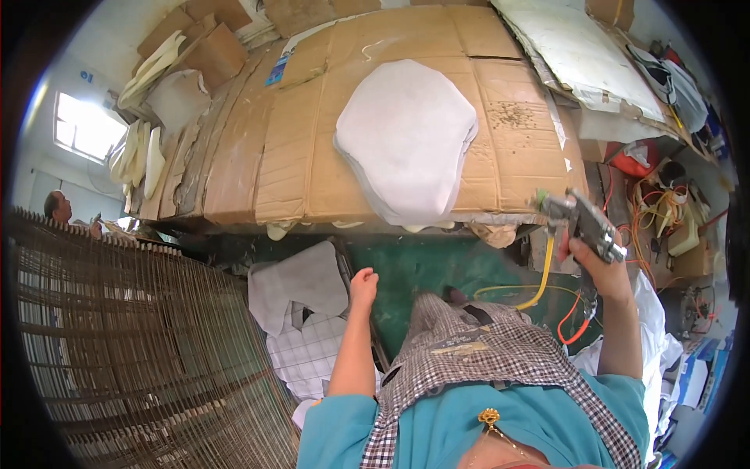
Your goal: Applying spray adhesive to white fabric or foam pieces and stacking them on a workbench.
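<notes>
1. Gold pendant [489,417] at the neckline of a teal shirt [344,430]; checked apron [461,363] just beyond.
2. Right hand [603,272]: fingers wrapped around spray gun [590,227], near the right end of the tabletop [281,168]; yellow hose [545,277] hangs off it.
3. Left hand [364,288]: fingers curled closed, nothing visible in them, near grey padded pieces [301,281].
4. Pale grey pad [406,137]: flat on the cardboard-covered tabletop, reaching its near edge, apart from both hands.
</notes>
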Available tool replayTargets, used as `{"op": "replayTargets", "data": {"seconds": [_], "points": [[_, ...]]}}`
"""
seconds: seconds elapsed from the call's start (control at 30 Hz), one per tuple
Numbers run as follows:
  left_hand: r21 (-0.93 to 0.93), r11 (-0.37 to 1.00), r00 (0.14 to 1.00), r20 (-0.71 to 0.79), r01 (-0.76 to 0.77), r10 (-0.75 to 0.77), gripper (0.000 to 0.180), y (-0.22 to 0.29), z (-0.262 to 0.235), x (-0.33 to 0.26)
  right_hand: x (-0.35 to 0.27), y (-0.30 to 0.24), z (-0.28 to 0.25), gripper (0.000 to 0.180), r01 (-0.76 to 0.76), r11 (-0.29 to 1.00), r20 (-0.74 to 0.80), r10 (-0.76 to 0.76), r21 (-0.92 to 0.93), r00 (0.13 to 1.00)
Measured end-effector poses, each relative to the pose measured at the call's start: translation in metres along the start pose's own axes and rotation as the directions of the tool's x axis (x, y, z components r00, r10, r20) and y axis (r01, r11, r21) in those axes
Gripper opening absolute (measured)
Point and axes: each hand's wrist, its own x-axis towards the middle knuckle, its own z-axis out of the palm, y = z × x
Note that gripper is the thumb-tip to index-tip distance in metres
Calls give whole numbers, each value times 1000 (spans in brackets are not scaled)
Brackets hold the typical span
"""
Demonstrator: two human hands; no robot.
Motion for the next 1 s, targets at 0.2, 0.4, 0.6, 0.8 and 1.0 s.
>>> {"op": "replayTargets", "data": {"seconds": [0.2,0.4,0.6,0.8,1.0], "points": [[-29,989,989,-39,-146,144,34,54,24,38,10,-3,-18,22,73,992,-195,-93,-105,976],[44,981,973,-123,-189,194,38,122,50,64,-4,2,-32,52,17,998,99,-22,54,995],[338,937,964,-206,-89,166,48,162,69,72,11,2,-53,53,36,999,-121,-33,19,992],[411,908,922,-315,-82,226,36,169,78,69,12,-1,-43,45,-83,991,145,67,109,987],[466,882,926,-300,-68,230,24,171,76,75,49,4,-33,40,-31,999,-7,31,-30,999]]}}
